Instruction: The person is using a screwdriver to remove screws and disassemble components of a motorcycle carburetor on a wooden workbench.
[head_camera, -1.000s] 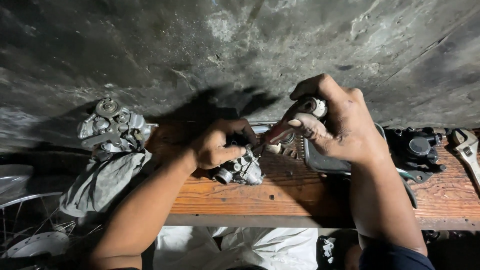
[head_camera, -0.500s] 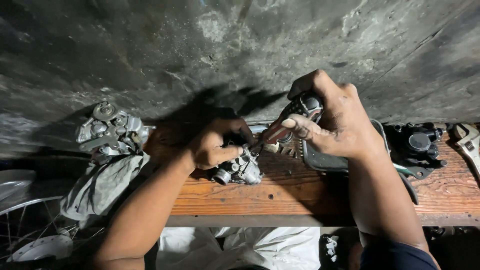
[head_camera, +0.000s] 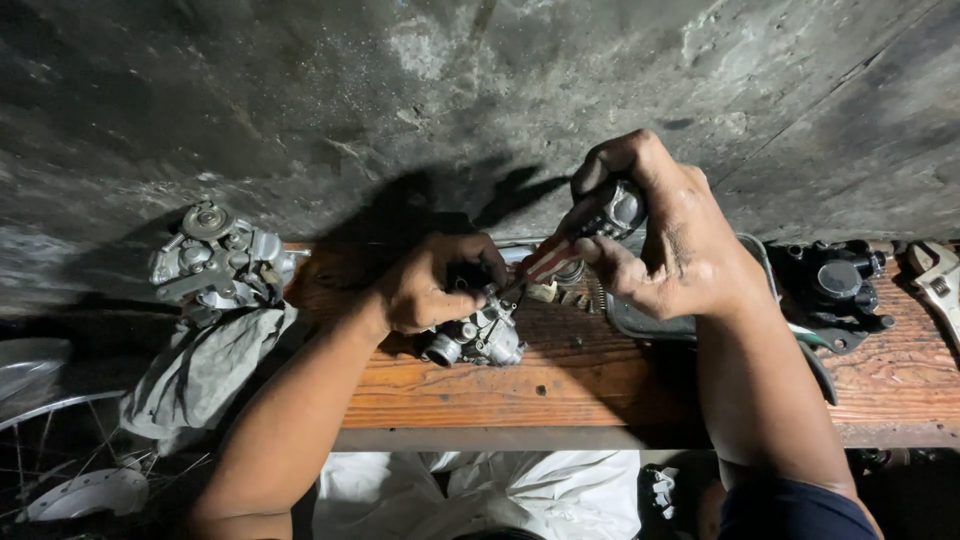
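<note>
My left hand (head_camera: 432, 285) grips a small grey metal carburettor (head_camera: 478, 338) and holds it down on the wooden bench (head_camera: 600, 385). My right hand (head_camera: 670, 235) is closed around the handle of a screwdriver (head_camera: 560, 245) with a red and clear grip. Its shaft slants down to the left, and the tip meets the top of the carburettor beside my left fingers. Small loose metal parts (head_camera: 565, 290) lie on the wood just behind the tip.
A second carburettor (head_camera: 215, 260) rests on a grey rag (head_camera: 205, 370) at the left. A metal tray (head_camera: 650, 322) sits under my right wrist, a black metal part (head_camera: 835, 285) and an adjustable wrench (head_camera: 940, 280) lie at the right. A stained concrete wall rises behind; a spoked wheel (head_camera: 60, 470) is bottom left.
My right hand has lifted the screwdriver handle a little higher, steepening the shaft. My left hand stays clamped on the carburettor.
</note>
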